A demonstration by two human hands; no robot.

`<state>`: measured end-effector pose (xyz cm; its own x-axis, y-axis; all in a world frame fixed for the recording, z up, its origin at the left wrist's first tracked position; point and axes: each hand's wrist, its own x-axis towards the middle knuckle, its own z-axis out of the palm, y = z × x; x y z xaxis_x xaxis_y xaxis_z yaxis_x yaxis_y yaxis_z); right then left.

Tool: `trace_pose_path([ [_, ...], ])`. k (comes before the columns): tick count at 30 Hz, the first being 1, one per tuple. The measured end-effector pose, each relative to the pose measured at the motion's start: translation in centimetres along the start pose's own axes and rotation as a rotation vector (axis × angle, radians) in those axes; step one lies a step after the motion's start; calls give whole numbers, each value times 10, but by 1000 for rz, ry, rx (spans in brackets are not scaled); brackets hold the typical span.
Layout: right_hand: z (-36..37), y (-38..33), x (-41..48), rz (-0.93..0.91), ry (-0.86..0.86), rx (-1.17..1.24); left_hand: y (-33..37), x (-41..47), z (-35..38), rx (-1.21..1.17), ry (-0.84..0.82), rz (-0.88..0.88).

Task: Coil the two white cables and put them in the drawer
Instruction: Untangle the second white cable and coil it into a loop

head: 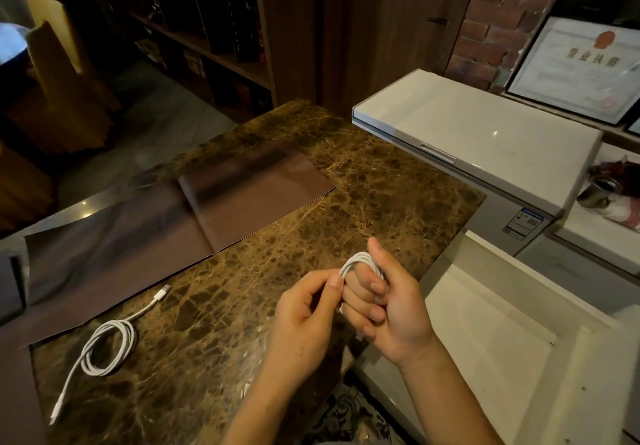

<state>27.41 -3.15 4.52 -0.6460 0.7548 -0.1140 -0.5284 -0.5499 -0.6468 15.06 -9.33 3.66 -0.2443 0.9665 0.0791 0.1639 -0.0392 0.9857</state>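
cable on counter (107, 347): white
cable in hands (360, 260): white
countertop (346, 209): dark brown marble, gold veining
mat (242, 188): plain brown
chest freezer (485, 132): white, grey trim
wall (491, 21): red brick
framed certificate (581, 66): white, red emblem

A small shop counter area, brown marble countertop (346, 181), white chest freezer (485, 132) just beside it, framed business licence (575, 70) behind the freezer, dark wooden shelving (207, 28) beyond the countertop
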Motion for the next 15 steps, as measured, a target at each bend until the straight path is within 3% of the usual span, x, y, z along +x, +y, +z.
trace_pose_path([
  [4,0,5,5,44,74,-57,-2,-1,-4,135,-1,-7],
  [9,-4,9,3,-44,319,-560,-5,-1,-16,278,112,2],
  [12,2,13,-2,-64,301,-556,-6,-2,-18,303,79,9],
  [15,8,18,0,-47,354,-473,-5,-1,-22,175,0,-19],
])
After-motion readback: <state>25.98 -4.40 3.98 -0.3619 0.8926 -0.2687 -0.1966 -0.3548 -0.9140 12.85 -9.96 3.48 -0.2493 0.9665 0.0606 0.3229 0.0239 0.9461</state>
